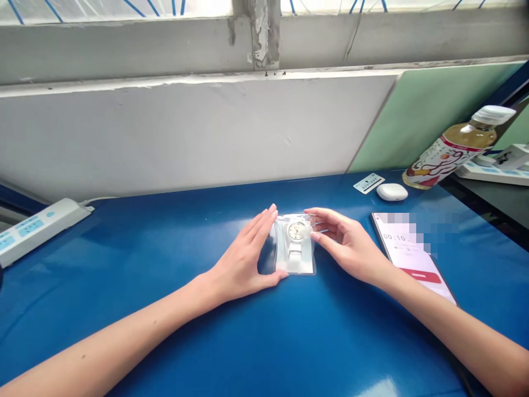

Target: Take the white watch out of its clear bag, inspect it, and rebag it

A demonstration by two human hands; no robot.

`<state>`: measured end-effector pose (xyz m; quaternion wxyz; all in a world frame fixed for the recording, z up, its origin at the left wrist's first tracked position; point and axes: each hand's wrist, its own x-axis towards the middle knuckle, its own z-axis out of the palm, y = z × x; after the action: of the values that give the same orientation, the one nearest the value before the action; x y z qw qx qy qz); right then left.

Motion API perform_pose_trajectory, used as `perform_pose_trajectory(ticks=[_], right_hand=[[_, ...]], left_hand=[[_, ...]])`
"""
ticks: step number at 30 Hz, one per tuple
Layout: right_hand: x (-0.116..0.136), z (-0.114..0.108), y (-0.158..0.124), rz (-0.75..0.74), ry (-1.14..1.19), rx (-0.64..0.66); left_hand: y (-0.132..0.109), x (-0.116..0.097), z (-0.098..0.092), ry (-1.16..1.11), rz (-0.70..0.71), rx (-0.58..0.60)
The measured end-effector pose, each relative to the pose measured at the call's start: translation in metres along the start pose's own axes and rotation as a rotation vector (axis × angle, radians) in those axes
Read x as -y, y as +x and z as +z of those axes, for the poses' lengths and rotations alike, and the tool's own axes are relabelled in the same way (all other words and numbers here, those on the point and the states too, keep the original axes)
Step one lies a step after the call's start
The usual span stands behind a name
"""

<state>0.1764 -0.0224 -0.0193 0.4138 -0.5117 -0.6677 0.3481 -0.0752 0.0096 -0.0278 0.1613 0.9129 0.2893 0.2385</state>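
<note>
A wristwatch (296,231) with a pale dial and a light strap lies face up inside a clear plastic bag (306,266), a white backing card behind it. The bag rests on the blue table. My left hand (243,259) is open at the bag's left side, fingers stretched along the upper left and thumb at the lower left corner. On the other side, my right hand (349,242) has its fingers curled and its thumb close to them, gripping the bag's upper right edge.
Right of my hands, a phone (407,253) with a running timer lies on the blue table (173,342). Beyond it are a white earbud case (392,192), a card (369,183) and a drink bottle (454,146). A power strip (41,226) sits at the left edge.
</note>
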Motion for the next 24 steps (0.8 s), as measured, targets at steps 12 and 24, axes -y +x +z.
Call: perform_pose_trajectory(ticks=[12, 24], right_hand=[[-0.010, -0.008, -0.009, -0.268, -0.718, 0.399], [-0.007, -0.010, -0.005, -0.193, -0.703, 0.405]], left_hand=[[0.003, 0.001, 0.001, 0.034, -0.186, 0.132], [0.009, 0.005, -0.004, 0.074, -0.108, 0.171]])
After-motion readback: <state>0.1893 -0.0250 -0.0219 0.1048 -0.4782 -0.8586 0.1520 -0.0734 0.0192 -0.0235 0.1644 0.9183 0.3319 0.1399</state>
